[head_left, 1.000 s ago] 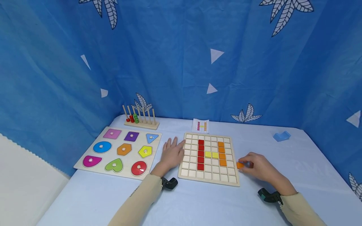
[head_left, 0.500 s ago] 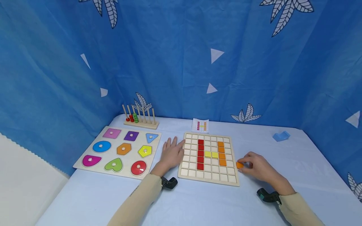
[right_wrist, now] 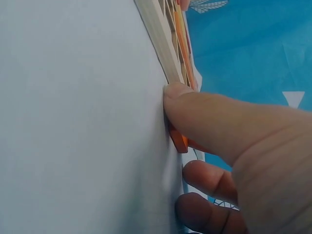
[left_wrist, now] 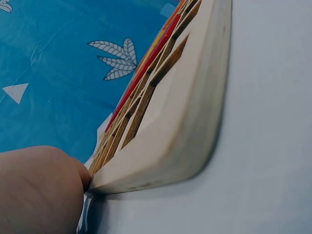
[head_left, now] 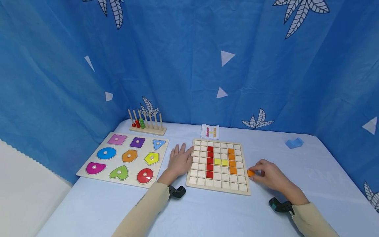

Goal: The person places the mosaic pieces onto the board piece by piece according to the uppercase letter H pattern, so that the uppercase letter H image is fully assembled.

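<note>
A wooden grid board [head_left: 219, 190] lies flat in the middle of the table. Set into it are a column of red tiles [head_left: 210, 161], two yellow tiles [head_left: 221, 162] and a column of orange tiles [head_left: 232, 164]. My left hand [head_left: 179, 163] rests at the board's left edge with its fingers extended, the thumb side against the rim [left_wrist: 146, 165]. At the right edge, my right hand [head_left: 269, 174] pinches a loose orange tile [head_left: 250, 173] between thumb and fingers. The thumb [right_wrist: 195, 105] partly covers this tile [right_wrist: 178, 139] in the right wrist view.
A pattern card [head_left: 210, 132] lies behind the board. Leftward are a knobbed shape puzzle [head_left: 113, 169] and a peg rack with beads [head_left: 148, 131]. A blue block [head_left: 294, 143] sits back right. A blue curtain [head_left: 189, 65] hangs behind the table.
</note>
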`<state>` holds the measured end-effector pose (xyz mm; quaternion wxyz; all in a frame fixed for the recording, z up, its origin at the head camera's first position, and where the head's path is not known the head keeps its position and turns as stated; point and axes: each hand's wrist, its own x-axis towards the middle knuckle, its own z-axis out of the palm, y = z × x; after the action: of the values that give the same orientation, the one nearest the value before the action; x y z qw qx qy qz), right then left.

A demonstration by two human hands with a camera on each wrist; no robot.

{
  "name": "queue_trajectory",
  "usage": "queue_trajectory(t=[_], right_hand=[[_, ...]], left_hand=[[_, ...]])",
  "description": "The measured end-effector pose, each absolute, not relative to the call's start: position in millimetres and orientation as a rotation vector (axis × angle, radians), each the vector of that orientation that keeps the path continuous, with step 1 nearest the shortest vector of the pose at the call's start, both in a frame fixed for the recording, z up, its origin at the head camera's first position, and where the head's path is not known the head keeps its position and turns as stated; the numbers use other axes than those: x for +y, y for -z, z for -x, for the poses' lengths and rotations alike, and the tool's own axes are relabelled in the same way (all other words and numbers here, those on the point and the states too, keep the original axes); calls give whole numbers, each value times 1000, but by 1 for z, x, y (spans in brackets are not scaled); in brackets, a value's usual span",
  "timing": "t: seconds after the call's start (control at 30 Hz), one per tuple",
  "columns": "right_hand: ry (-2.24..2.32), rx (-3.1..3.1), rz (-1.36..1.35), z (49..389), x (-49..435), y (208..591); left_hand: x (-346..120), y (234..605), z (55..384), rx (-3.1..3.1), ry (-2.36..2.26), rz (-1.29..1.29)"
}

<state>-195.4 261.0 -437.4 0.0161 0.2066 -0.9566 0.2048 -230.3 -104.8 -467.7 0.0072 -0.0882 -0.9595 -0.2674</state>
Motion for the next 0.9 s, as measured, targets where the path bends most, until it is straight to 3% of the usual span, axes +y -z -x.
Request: queue_trajectory(t=[0.9], right_hand=[[-646, -3008, -603, 195, 261, 435]], left_hand=[[-105, 469, 230, -2993, 820, 277]])
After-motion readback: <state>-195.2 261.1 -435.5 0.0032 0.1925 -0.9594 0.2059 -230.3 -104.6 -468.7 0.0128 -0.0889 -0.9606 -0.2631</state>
